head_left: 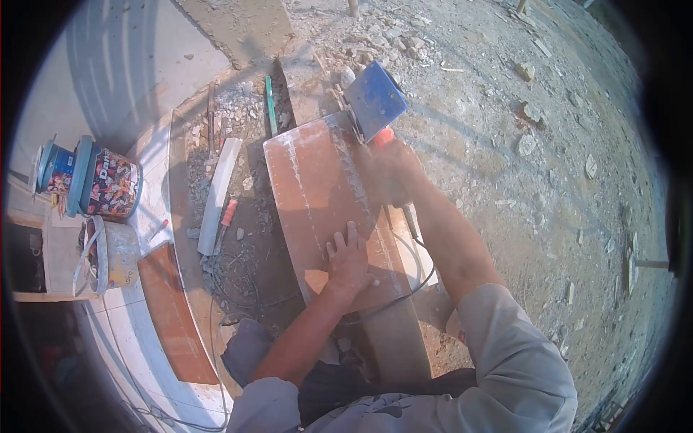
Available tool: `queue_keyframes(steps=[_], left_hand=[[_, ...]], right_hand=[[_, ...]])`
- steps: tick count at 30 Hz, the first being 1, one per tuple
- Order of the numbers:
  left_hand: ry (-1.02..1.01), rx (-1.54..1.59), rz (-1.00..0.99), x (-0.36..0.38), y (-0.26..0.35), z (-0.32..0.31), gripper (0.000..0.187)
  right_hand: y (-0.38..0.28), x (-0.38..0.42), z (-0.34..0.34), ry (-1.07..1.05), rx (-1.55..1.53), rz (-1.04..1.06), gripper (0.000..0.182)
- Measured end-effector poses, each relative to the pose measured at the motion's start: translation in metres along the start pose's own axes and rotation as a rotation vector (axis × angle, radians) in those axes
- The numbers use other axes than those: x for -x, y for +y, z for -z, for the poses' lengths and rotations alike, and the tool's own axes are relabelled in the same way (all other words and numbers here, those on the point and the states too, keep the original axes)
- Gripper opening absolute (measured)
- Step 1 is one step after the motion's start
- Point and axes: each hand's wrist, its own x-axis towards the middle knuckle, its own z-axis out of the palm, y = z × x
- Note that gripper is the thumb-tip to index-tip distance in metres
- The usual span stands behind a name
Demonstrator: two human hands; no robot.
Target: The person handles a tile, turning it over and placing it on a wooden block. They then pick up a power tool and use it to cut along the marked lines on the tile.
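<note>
A large reddish-brown tile (317,195) lies flat across a raised support, with whitish lines running along its length. My left hand (349,261) presses on its near part, palm down and fingers spread. At the far right corner of the tile, my right hand (397,173), blurred, is closed around the red-handled end of a power tile cutter (375,101). The cutter's blue plate is tilted up beyond the tile's far edge. Its blade is hidden from me. A dark cable (422,278) loops by my right forearm and over the tile's near end.
On the left stand a printed paint bucket (112,184) and a dirty white bucket (119,252). Another brown tile (177,314) lies on white flooring. A pale strip (220,195), a red-handled tool (229,213) and a green bar (271,105) lie amid rubble. Stony ground (534,202) spreads rightward.
</note>
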Motion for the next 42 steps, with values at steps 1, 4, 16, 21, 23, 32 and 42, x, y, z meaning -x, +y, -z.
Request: queue_keyframes(steps=[1, 4, 16, 21, 23, 32, 42], left_hand=[[0.0, 0.0, 0.002, 0.0, 0.0, 0.0, 0.104], [0.0, 0.015, 0.0, 0.0, -0.001, -0.001, 0.105], [-0.008, 0.0, -0.012, -0.003, -0.003, -0.007, 0.109], [-0.006, 0.001, 0.002, -0.001, -0.002, -0.004, 0.109], [-0.026, 0.006, 0.006, -0.002, 0.0, 0.0, 0.108], [-0.01, 0.013, 0.008, -0.003, -0.002, -0.006, 0.105], [0.023, -0.006, -0.005, -0.004, -0.002, -0.007, 0.106]], right_hand=[[0.003, -0.004, -0.003, -0.026, 0.053, 0.05, 0.081], [-0.023, 0.026, 0.014, 0.005, -0.145, -0.114, 0.081], [0.037, -0.027, -0.031, 0.22, -0.281, 0.022, 0.06], [-0.056, 0.039, 0.044, -0.024, -0.257, -0.267, 0.044], [0.026, -0.03, -0.033, 0.005, -0.111, -0.102, 0.047], [-0.017, 0.023, 0.004, 0.205, -0.402, -0.332, 0.077], [-0.059, 0.085, 0.044, 0.116, -0.395, -0.351, 0.104]])
